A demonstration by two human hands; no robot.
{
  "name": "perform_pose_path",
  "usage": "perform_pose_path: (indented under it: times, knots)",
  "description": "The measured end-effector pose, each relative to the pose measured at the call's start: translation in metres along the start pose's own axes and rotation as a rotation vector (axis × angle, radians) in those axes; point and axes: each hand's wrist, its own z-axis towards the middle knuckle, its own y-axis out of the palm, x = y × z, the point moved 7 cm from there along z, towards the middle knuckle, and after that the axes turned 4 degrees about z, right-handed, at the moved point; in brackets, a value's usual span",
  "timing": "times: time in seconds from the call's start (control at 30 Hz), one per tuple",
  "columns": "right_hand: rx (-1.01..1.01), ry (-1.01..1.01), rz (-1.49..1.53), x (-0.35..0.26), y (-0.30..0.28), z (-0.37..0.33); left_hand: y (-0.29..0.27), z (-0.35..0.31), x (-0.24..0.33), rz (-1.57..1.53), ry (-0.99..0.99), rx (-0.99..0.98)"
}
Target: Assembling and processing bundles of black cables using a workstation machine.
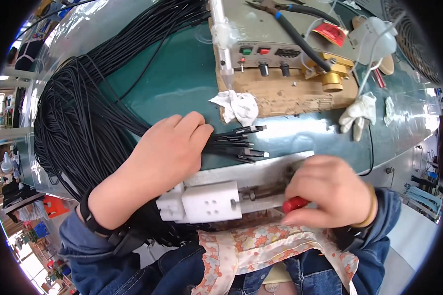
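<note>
From where I'm stood, the green table takes up most room; heap of black cables sprawls down its left side, the bulk of the stock; control box w/ buttons & knobs sits at the back; metal jig w/ white block lies along the near edge, right by the person; L hand is closed round a bunch of cables just behind the tips; R hand, a bit blurred, is curled, thumb under fingers; crumpled tissue lies just past the bunch; plug ends poke out right of L hand, beyond the jig; red knob, smallest, is what R hand grips; prog-wise, I'd guess mid-run: one bunch gathered, plugs already on those tips; no plug seen in the jig; can't tell which of the heap's done, but prob lots left
</note>
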Motion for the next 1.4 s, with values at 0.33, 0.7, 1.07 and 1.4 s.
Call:
perform_pose_path:
  times: [0.33,0.7,1.07,1.4]
  knots:
    - [0.563,-0.089,-0.157,-0.012,-0.003,-0.043,-0.009,-0.032,0.003,-0.104,0.087,0.033]
    - [1.107,-0.126,-0.093,0.021,-0.034,-0.069,-0.024,-0.105,0.045,0.197,0.195,0.118]
    - [0.593,-0.254,-0.512,-0.006,-0.002,-0.026,-0.017,-0.111,0.046,0.21,0.203,0.117]
    - [1.091,-0.107,0.441,0.036,-0.046,-0.07,-0.029,-0.114,0.039,0.03,0.24,0.219]
